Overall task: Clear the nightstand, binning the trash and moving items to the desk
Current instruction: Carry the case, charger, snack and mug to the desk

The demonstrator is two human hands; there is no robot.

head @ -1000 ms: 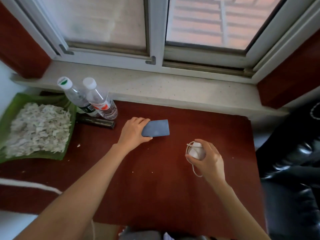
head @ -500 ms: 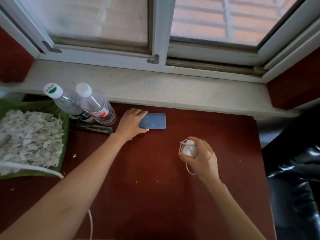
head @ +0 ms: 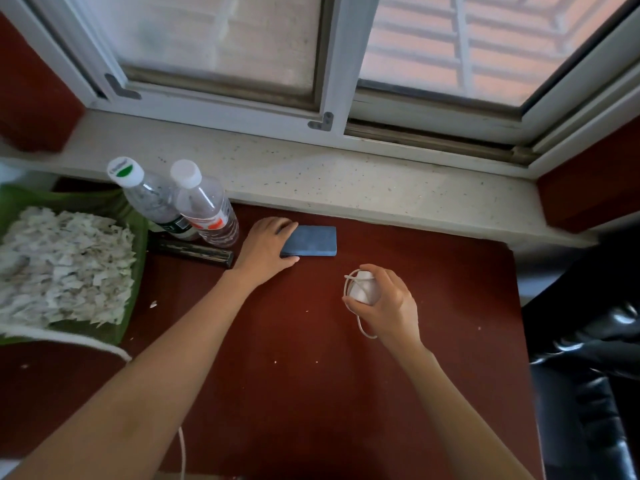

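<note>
On the dark red desk [head: 311, 393], a flat blue power bank [head: 313, 240] lies close to the windowsill. My left hand [head: 265, 249] grips its left end, fingers over the far edge and thumb along the near edge. To the right and nearer me, my right hand [head: 386, 301] holds a white charger [head: 362, 291] wrapped in its white cable, a loop of which hangs below the hand. The charger is held just above the desk surface.
Two capped plastic water bottles [head: 204, 206] stand left of the power bank, with a dark flat bar [head: 194, 251] lying in front of them. A green tray [head: 136, 271] of white paper shreds fills the left. A pale windowsill [head: 346, 181] runs behind; a black leather seat [head: 588, 375] is right.
The blue power bank went from raised and tilted to lying flat near the sill, with my left hand still on it. My right hand kept the charger in about the same place.
</note>
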